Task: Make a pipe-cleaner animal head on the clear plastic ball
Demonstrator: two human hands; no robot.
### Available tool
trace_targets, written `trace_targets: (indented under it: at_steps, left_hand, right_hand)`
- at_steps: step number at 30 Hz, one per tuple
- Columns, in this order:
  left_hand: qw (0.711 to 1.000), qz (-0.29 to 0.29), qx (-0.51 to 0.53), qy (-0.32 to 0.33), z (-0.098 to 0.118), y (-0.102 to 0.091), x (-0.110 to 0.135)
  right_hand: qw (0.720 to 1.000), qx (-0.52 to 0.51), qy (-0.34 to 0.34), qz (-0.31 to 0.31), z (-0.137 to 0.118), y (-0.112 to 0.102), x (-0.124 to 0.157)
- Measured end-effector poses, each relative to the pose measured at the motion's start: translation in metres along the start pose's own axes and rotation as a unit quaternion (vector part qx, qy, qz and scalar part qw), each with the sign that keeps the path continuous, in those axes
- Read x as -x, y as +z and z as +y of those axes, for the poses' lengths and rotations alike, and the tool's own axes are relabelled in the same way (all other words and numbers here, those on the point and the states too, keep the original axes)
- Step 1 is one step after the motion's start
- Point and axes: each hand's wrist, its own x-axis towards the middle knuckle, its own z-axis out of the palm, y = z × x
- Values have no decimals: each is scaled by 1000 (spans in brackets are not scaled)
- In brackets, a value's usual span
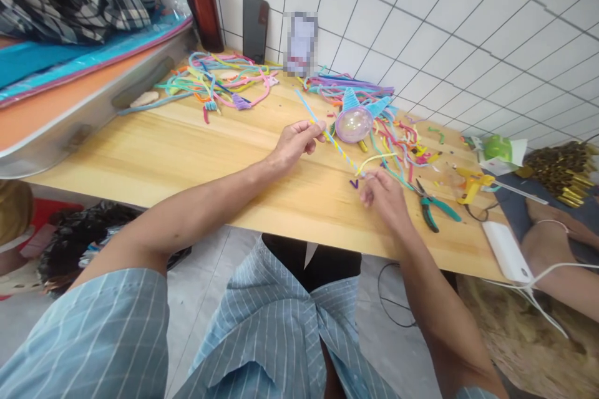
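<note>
Striped pipe cleaner (341, 152) held straight between two hands

The pipe cleaner is blue, wound with slanting yellow bands; its far end is plain blue, and a loose yellow tail curves off near the right hand (386, 196). It slants over the wooden table (196, 156). At left, a plastic box (28, 159) contains orange material. A black bag (60, 246) below contains indistinct scraps. The left hand (297, 142) pinches the upper part, fingers curled; the right pinches the lower end.
</note>
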Motion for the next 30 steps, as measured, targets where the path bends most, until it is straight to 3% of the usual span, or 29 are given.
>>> trace_targets:
  at_steps: [3, 4, 6, 10, 13, 21, 30]
  left_hand:
    - [1000, 0, -7, 9, 1, 0, 0]
    - [1000, 0, -7, 11, 2, 1, 0]
    - [1000, 1, 0, 13, 3, 1, 0]
    - [999, -7, 34, 0, 8, 1, 0]
    - [998, -15, 51, -16, 13, 3, 2]
    - [996, -12, 61, -58, 13, 7, 3]
    - [996, 23, 71, -50, 15, 5, 0]
  right_hand:
    - [976, -27, 64, -209, -9, -4, 3]
    - [963, -40, 65, -257, -13, -4, 7]
    - [954, -54, 46, -292, -19, -3, 14]
    - [978, -55, -22, -201, -22, 3, 20]
    - [986, -98, -32, -134, -17, 6, 16]
    - [990, -109, -31, -86, -6, 14, 4]
    - [990, -138, -13, 35, 3, 20, -23]
